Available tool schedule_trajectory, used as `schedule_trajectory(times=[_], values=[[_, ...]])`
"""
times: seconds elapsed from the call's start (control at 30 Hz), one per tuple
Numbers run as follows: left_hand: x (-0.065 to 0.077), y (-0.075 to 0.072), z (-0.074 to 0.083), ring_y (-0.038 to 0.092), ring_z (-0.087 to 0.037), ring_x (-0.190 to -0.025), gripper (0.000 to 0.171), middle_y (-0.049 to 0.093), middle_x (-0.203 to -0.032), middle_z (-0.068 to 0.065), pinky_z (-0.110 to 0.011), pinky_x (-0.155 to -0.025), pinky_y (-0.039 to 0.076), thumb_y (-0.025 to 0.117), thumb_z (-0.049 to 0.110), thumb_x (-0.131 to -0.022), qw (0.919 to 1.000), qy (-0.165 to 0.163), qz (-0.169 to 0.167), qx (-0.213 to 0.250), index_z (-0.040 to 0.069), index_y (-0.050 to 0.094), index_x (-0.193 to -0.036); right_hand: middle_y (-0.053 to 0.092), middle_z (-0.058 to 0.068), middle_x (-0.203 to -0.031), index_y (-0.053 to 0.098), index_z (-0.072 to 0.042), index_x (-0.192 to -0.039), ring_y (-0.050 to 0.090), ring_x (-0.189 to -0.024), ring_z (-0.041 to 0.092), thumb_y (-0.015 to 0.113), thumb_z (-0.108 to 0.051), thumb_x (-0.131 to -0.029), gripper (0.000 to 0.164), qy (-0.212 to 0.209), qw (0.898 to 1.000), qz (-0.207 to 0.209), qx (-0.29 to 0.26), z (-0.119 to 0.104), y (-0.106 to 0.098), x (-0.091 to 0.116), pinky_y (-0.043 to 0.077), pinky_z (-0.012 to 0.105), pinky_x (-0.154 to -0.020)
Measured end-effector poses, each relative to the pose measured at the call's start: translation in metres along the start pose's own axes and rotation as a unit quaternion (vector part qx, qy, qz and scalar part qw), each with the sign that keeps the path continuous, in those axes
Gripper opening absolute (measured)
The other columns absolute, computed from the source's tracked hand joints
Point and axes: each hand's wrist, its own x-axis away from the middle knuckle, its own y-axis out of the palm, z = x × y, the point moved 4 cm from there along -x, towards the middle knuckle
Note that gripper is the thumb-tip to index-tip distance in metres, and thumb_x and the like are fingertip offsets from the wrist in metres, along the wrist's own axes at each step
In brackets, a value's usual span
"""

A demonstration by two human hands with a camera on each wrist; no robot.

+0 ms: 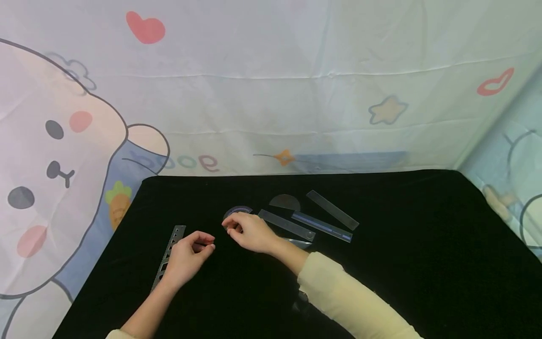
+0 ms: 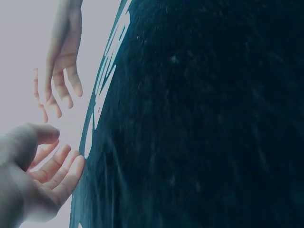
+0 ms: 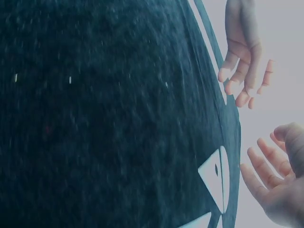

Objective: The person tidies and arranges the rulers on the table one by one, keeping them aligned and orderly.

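Note:
Both hands are raised above the black cloth, fingers loosely bent, and nothing shows between them in any view. My left hand is close to a clear stencil ruler with cut-out shapes, partly covered by that hand and forearm. Farther right, my right hand hides part of a purple-blue protractor. A clear ruler lies just beyond the right hand, and a clear piece shows partly behind the wrist. Each wrist view has its own hand low and the other hand above, fingers apart.
A clear semicircular protractor, a blue-marked ruler and another clear ruler lie right of centre on the black cloth. Something small and shiny sits by the right sleeve. A printed curtain stands behind the table.

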Motion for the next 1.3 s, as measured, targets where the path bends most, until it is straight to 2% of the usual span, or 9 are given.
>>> schedule_trajectory(times=[0.17, 0.3, 0.5, 0.67, 0.8, 0.93, 1.3], values=[[-0.006, 0.013, 0.007, 0.06, -0.016, -0.084, 0.021, 0.063, -0.1, -0.004, -0.022, -0.067, 0.05, 0.062, 0.013, -0.085, 0.9998, -0.009, -0.004, 0.017, 0.009, 0.061, -0.106, 0.064, 0.0, -0.099, 0.06, -0.011, -0.113, 0.061, -0.085, 0.007, 0.056, -0.014, -0.09, 0.023, 0.015, 1.0, 0.0, 0.003, 0.01, -0.01, 0.0, 0.048, 0.014, -0.072], [-0.011, 0.022, 0.011, 0.06, -0.015, -0.083, 0.022, 0.063, -0.101, -0.004, -0.023, -0.066, 0.051, 0.062, 0.013, -0.086, 0.999, -0.019, -0.004, 0.04, 0.009, 0.062, -0.107, 0.064, 0.002, -0.102, 0.059, -0.008, -0.114, 0.062, -0.086, 0.012, 0.054, -0.013, -0.091, 0.025, 0.027, 1.0, 0.006, -0.011, 0.018, -0.02, 0.002, 0.049, 0.016, -0.069], [-0.018, 0.036, 0.017, 0.062, -0.018, -0.084, 0.026, 0.062, -0.104, -0.007, -0.027, -0.068, 0.054, 0.061, 0.014, -0.086, 0.9931, -0.049, -0.018, 0.105, 0.008, 0.06, -0.112, 0.063, 0.003, -0.103, 0.059, -0.008, -0.116, 0.063, -0.084, 0.013, 0.053, -0.015, -0.092, 0.026, 0.04, 0.999, 0.016, -0.01, 0.031, -0.033, 0.005, 0.049, 0.017, -0.063], [-0.025, 0.047, 0.023, 0.062, -0.025, -0.094, 0.033, 0.059, -0.11, -0.012, -0.031, -0.076, 0.055, 0.059, 0.014, -0.087, 0.9815, -0.076, -0.035, 0.172, 0.006, 0.056, -0.119, 0.064, 0.002, -0.102, 0.059, -0.009, -0.117, 0.061, -0.083, 0.012, 0.053, -0.016, -0.092, 0.027, 0.054, 0.998, 0.015, 0.02, 0.042, -0.04, 0.009, 0.049, 0.022, -0.067], [-0.03, 0.056, 0.029, 0.061, -0.024, -0.098, 0.037, 0.058, -0.114, -0.012, -0.032, -0.079, 0.054, 0.058, 0.016, -0.087, 0.9713, -0.104, -0.042, 0.21, 0.007, 0.053, -0.123, 0.065, 0.003, -0.103, 0.058, -0.009, -0.118, 0.063, -0.088, 0.014, 0.054, -0.017, -0.091, 0.028, 0.071, 0.997, 0.018, 0.027, 0.051, -0.046, 0.012, 0.051, 0.027, -0.074], [-0.033, 0.065, 0.036, 0.06, -0.024, -0.101, 0.039, 0.056, -0.117, -0.013, -0.033, -0.082, 0.053, 0.057, 0.016, -0.088, 0.9598, -0.127, -0.05, 0.245, 0.008, 0.051, -0.125, 0.065, 0.004, -0.103, 0.058, -0.009, -0.119, 0.063, -0.088, 0.015, 0.054, -0.018, -0.091, 0.03, 0.088, 0.995, 0.022, 0.034, 0.058, -0.051, 0.015, 0.051, 0.027, -0.074], [-0.039, 0.084, 0.05, 0.055, -0.03, -0.113, 0.049, 0.048, -0.131, -0.019, -0.035, -0.089, 0.05, 0.055, 0.019, -0.09, 0.9297, -0.153, -0.067, 0.329, 0.006, 0.04, -0.134, 0.066, 0.005, -0.105, 0.06, -0.007, -0.118, 0.062, -0.092, 0.018, 0.054, -0.018, -0.091, 0.029, 0.133, 0.987, 0.034, 0.078, 0.073, -0.066, 0.023, 0.051, 0.033, -0.076]])
